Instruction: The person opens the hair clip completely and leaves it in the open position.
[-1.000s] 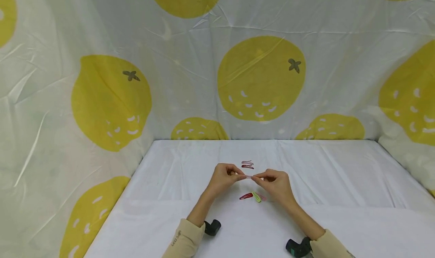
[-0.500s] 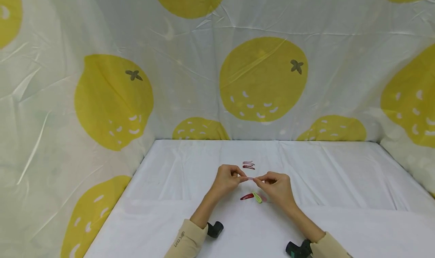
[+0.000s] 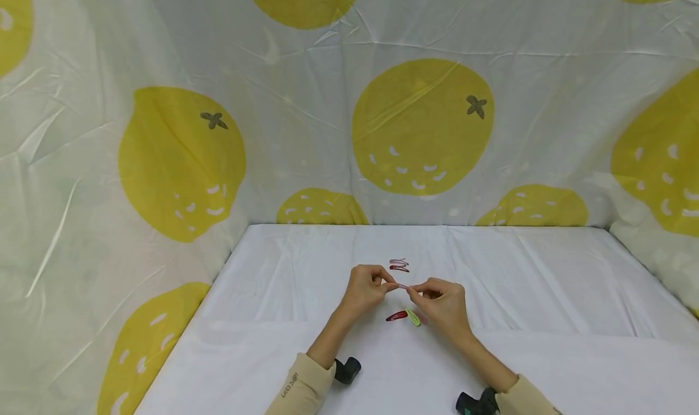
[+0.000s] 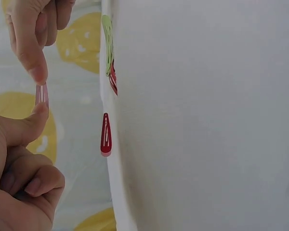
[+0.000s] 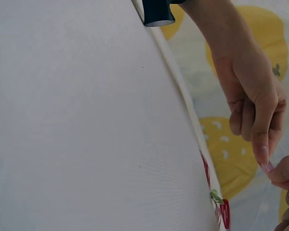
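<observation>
Where the forearms enter at the near edge, a left beige sleeve and a right beige sleeve are noted, with one black device seen beside the left cuff and another black device beside the right. Beyond these, three clips are found lying on the white-covered table: a dark red clip at the left, a lime-green clip set aslant at its right end, and a small pink clip just to the right of the green one. Farther on, the held pink clip is carried above the table, in line between the two hands. One end is pinched between thumb and finger of the left hand; the opposite end is pinched by thumb and finger of the right hand. Both grips are clamped on the clip, and its middle is left exposed between the fingertips. Whether it is snapped closed cannot be told. Past the hands, a far red clip is laid crosswise, with a far pink clip placed just behind it. At the back, the table's edge is bounded by a white curtain printed with large yellow lemons
</observation>
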`<state>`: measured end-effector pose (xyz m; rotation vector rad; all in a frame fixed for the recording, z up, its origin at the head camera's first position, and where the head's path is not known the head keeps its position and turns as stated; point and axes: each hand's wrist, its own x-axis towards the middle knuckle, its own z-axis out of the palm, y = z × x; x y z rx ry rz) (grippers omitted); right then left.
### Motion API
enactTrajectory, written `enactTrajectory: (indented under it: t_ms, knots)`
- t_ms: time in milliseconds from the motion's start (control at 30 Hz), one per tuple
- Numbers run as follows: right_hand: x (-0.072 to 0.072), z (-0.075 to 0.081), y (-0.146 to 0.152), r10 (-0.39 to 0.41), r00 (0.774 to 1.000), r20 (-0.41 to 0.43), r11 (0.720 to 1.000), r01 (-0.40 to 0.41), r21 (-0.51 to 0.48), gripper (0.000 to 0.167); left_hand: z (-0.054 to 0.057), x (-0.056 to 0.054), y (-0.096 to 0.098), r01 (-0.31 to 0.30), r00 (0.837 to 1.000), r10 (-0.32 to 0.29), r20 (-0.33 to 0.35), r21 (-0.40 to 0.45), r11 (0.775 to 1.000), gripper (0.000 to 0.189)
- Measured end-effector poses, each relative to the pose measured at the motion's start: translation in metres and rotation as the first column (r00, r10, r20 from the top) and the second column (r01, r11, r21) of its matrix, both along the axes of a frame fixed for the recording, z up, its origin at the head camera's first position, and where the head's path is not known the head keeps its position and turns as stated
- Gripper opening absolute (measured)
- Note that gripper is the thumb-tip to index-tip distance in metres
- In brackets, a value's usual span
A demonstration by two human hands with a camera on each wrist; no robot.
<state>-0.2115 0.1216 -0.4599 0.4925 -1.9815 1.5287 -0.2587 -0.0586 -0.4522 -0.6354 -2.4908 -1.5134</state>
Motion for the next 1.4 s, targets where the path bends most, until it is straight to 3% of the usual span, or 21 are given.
enactTrajectory:
  t_ms: [300,533,867,1100,1200,1400]
  knots:
    - [-0.016,-0.020,0.007,-0.044,0.993,0.106,0.998,0.039,0.042,0.011,0.000,-0.003,-0.002,0.001,1.000,-0.001,-0.007,0.000,1.000,0.005]
    - [-0.018,-0.022,0.011,-0.019,0.984,0.180,0.999,0.012,0.036,0.014,0.001,-0.004,-0.003,-0.001,1.000,0.001,0.005,-0.020,1.000,0.004]
    - [-0.017,-0.022,0.012,-0.050,0.968,0.244,0.997,0.034,0.068,0.017,0.003,-0.001,-0.006,0.016,1.000,-0.015,0.025,-0.021,1.000,0.007]
    - [-0.019,-0.023,0.014,-0.092,0.935,0.342,0.993,0.060,0.103,0.007,0.002,-0.001,-0.005,0.012,0.997,-0.009,0.075,-0.050,0.999,0.004]
    - [-0.020,-0.025,0.015,-0.079,0.921,0.381,0.992,0.036,0.119,0.006,0.002,0.000,-0.006,0.015,0.994,-0.007,0.105,-0.078,0.997,0.004]
    - [-0.027,-0.025,0.021,-0.060,0.896,0.440,0.986,-0.016,0.166,0.006,0.000,-0.009,-0.007,0.033,0.991,-0.013,0.136,-0.141,0.989,0.004]
